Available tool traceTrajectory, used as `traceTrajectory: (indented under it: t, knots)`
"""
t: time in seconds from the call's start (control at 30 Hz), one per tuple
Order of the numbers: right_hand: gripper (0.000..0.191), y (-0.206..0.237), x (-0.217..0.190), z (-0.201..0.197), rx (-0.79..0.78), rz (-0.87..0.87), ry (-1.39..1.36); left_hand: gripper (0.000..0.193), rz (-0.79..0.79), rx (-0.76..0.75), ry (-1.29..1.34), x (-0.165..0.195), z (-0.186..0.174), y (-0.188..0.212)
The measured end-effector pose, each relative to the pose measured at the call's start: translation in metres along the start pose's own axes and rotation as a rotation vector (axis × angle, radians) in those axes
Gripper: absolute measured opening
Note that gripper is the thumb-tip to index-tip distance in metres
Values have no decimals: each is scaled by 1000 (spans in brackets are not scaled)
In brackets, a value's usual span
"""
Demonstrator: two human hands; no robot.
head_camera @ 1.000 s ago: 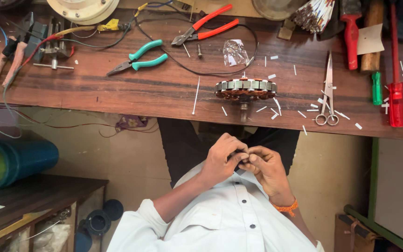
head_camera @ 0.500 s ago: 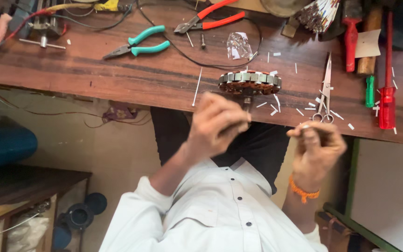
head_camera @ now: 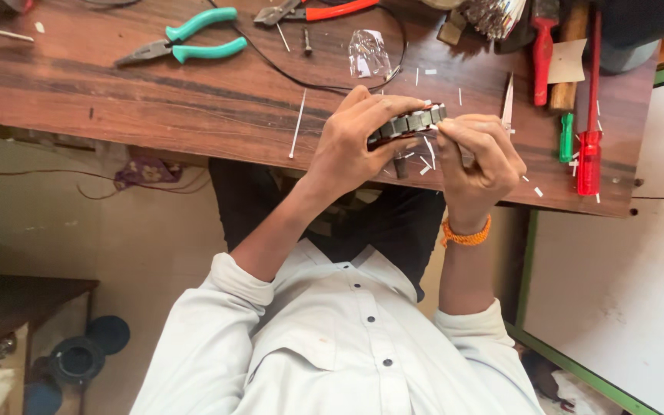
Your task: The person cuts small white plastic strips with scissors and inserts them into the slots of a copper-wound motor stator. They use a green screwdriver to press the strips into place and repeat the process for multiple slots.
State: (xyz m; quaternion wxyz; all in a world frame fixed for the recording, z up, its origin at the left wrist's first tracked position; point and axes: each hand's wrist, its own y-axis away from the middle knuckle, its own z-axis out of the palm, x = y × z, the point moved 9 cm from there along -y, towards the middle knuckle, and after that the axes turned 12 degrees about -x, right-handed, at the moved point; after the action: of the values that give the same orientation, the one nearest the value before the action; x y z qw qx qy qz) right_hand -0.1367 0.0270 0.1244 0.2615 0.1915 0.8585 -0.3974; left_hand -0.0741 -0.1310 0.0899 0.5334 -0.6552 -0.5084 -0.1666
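Clasping the ringed motor stator (head_camera: pixel 409 123), left hand (head_camera: pixel 351 138) holds it up; right hand (head_camera: pixel 479 157) pinches its rim

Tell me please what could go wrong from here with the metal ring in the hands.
The left hand and right hand hold the metal ring up near the edge of the table; a slip might send it to the floor. The scissors lie close beside the right hand and could nick it.
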Motion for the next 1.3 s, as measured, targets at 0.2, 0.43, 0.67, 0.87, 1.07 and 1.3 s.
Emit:
traceTrajectory:
  t: [0.2,0.43,0.67,0.87,1.07,1.3]
  knots:
    - [21,-5,2,6,-58,-106,58,43,-76,65,40,-11,-1,-5]
    - [25,-9,14,5,-47,-73,90,41,-94,83,-4,-11,-1,-9]
    - [23,-9,17,5,-50,-148,104,39,-123,70,-16,-12,4,-10]
    - [27,-11,9,10,-45,-222,169,39,-93,87,-8,-11,2,-10]
    - [29,-17,-4,12,-109,-247,294,39,-100,109,-10,-11,2,-9]
    - [26,-20,-7,7,-206,-241,325,41,-141,149,-81,-8,5,-6]
